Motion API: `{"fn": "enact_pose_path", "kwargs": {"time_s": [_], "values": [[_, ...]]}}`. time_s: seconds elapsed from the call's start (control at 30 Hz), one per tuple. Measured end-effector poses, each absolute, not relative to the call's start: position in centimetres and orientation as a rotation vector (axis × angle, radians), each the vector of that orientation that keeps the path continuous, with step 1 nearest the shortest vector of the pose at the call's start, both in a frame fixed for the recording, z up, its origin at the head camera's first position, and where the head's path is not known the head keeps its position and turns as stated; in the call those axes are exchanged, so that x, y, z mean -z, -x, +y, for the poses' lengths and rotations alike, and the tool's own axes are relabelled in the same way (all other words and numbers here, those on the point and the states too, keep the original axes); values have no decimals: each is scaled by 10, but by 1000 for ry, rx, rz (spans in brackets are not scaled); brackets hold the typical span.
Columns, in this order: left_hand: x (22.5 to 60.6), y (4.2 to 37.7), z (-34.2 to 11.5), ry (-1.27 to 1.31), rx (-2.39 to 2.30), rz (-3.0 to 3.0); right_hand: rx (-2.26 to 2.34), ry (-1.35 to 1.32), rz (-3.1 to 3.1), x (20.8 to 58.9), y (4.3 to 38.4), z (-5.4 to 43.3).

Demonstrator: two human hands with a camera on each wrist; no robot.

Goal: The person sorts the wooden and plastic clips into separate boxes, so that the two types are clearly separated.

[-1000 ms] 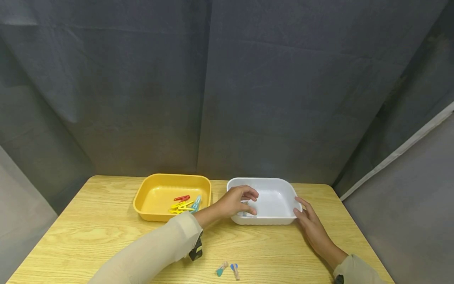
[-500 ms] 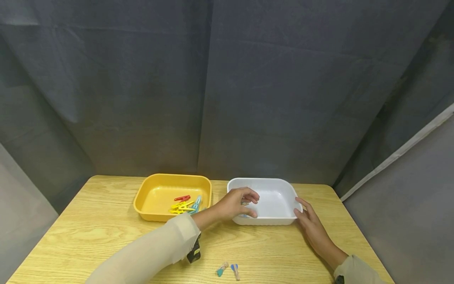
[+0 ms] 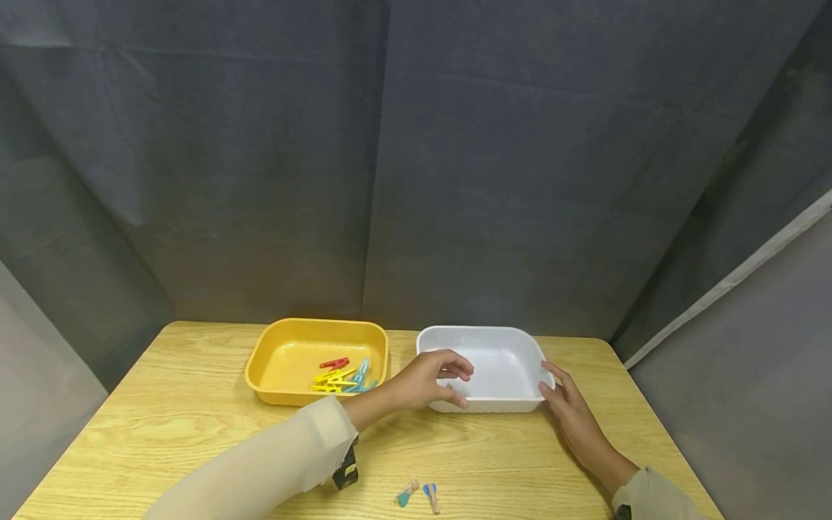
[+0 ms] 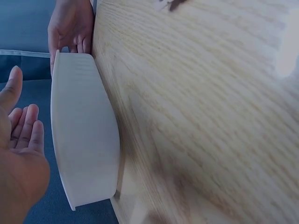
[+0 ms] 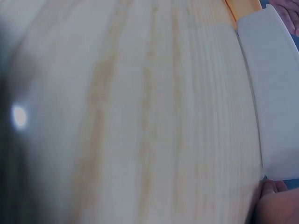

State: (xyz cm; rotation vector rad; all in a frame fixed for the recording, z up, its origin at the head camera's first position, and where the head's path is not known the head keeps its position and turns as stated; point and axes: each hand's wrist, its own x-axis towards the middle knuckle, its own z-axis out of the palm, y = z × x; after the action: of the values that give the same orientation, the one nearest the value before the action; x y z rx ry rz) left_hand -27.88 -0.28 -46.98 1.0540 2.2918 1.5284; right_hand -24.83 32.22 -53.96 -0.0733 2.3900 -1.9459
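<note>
My left hand hovers over the left front part of the white tray, thumb and fingers spread apart with nothing between them. In the left wrist view, that hand shows its palm beside the tray's wall. My right hand holds the tray's right end, the thumb and fingers at its rim. A small brownish thing lies inside the tray, mostly hidden by the left hand. Two small wooden clothespins, one with a teal piece and one with a blue piece, lie near the table's front.
Left of the white tray stands a yellow tray holding a red clothespin, several yellow clothespins and light-blue ones. A dark grey curtain hangs behind the wooden table.
My left hand has shifted slightly down and left, toward the tray's front rim. My right hand and both trays stay in place.
</note>
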Motion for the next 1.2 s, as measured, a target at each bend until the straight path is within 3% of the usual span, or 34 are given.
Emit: {"fn": "enact_pose_path", "kwargs": {"time_s": [1.2], "values": [[471,236,-32,-1015,-1487,2182,1931,88,2395,540,248,324]]}}
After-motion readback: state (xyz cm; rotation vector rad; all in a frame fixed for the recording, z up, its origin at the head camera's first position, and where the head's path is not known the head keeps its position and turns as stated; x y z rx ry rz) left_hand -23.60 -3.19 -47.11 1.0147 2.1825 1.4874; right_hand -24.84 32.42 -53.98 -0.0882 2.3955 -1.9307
